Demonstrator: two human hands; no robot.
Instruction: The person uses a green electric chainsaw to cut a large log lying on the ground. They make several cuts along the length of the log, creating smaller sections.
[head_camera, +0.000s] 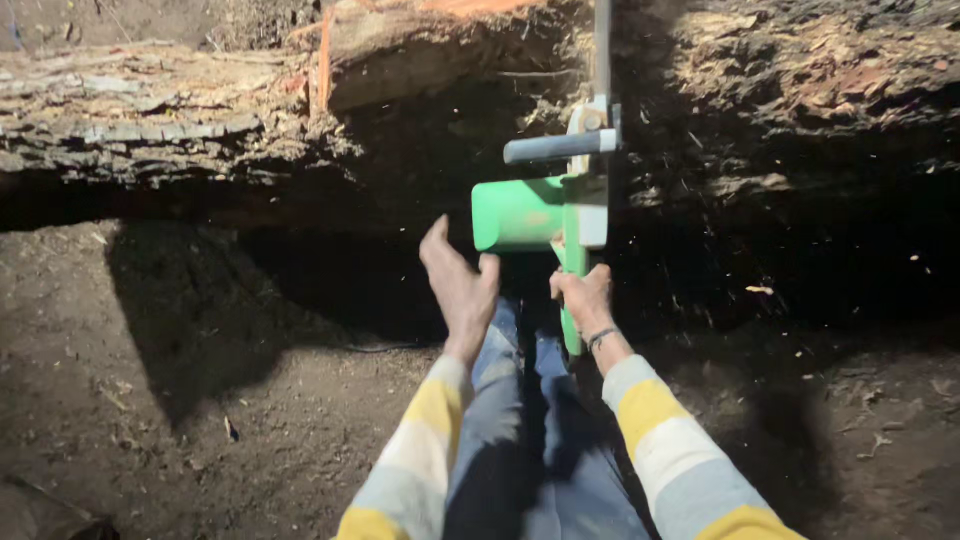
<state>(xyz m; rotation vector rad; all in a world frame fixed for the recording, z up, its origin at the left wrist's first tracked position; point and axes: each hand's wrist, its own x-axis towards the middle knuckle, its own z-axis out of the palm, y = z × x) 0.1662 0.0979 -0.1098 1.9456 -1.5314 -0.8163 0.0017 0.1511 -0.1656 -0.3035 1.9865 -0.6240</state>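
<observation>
While the big rotten log (180, 110) runs across the top of the view from the left, with flaky bark and a dark hollow beneath it, the bare soil of the ground (200, 400) lies lit in front of it, strewn with small chips. Toward the middle, the left hand (458, 285) is raised with its fingers spread and loose, grasping nothing; it hovers just left of and slightly below the green body of the chainsaw (530, 212), not touching it. The saw stands upright against the log, its grey side handle (555, 147) sticking out to the left and its bar (602, 45) running straight up into the wood. The right hand (585, 298), with a dark band on its wrist, is clenched around the saw's lower green grip. Both sleeves are striped yellow, white and grey, and blue trousers (540, 450) show between them. Wood specks hang in the air at the right.
</observation>
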